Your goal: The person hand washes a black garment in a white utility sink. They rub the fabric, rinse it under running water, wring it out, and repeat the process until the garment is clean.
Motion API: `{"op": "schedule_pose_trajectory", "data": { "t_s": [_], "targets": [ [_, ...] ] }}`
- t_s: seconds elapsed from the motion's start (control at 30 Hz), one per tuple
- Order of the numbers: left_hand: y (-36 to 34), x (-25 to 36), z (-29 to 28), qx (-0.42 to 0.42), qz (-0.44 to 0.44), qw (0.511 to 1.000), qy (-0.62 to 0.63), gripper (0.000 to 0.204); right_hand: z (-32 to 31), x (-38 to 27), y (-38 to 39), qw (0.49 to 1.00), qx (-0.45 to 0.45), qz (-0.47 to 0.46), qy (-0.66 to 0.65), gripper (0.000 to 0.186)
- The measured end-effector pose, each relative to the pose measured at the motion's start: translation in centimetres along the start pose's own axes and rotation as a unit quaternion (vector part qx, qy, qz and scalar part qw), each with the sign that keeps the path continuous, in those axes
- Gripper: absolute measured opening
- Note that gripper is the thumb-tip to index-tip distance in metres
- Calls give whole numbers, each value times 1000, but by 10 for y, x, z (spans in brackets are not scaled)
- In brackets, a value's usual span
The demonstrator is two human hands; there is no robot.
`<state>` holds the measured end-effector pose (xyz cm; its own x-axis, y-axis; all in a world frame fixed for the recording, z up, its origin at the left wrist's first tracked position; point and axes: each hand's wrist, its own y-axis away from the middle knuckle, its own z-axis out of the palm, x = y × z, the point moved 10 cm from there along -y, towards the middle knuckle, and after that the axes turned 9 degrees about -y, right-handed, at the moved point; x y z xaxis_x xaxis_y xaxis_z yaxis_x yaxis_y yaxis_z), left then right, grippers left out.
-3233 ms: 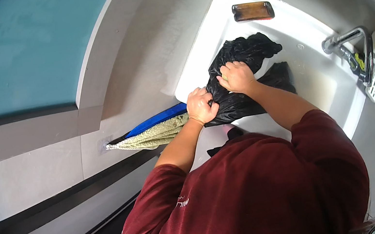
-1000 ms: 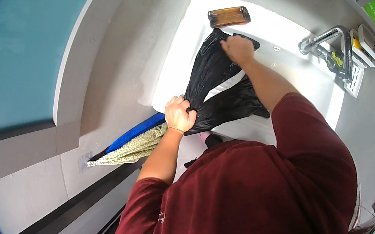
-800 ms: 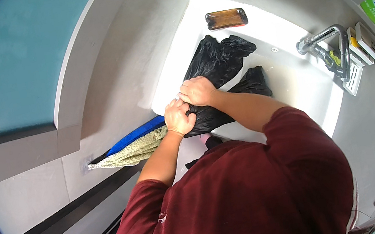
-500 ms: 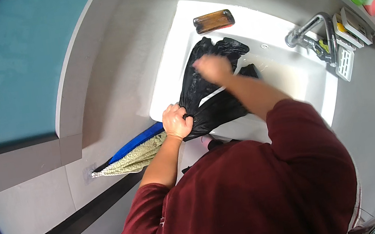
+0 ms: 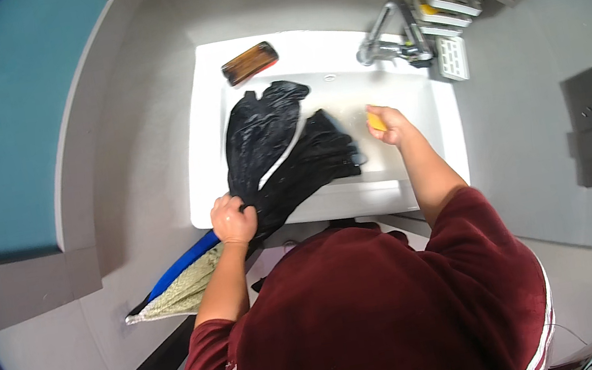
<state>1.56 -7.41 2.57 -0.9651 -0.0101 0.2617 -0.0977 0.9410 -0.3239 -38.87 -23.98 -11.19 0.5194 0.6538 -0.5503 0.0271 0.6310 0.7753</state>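
Black cloth [image 5: 259, 144], left of centre, drapes into the sink [image 5: 449, 122], bunched in the fingers of the left hand [image 5: 234, 219]: likely limp, water-heavy, best held there; right of centre, the right hand [image 5: 393, 125] grips a yellow block [image 5: 377, 122], probably slick!

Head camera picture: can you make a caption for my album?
Left hand grips black clothing while right hand holds a yellow bar over a white sink.

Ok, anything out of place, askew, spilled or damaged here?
One small thing: the brown rectangular dish sits askew on the white rectangular sink's rim, angled to its back edge. The black cloth garment overlaps the front-left corner, but the left hand grips it. No evident spill or damage.
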Motion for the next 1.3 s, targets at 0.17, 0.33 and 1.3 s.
{"op": "schedule_pose_trajectory", "data": {
  "t_s": [0.17,0.33,1.3],
  "targets": [
    [4,-2,3,5,5,1000,-12,17,-57,-134,82,986,-5,-113,-126,14],
    [4,-1,5,8,11,1000,-4,16,-104,-261,57,953,88,-288,30,14],
    [-55,14,118,-423,30,879,-218,76,305,148,129,559,-395,-481,548,25]
  ]
}}
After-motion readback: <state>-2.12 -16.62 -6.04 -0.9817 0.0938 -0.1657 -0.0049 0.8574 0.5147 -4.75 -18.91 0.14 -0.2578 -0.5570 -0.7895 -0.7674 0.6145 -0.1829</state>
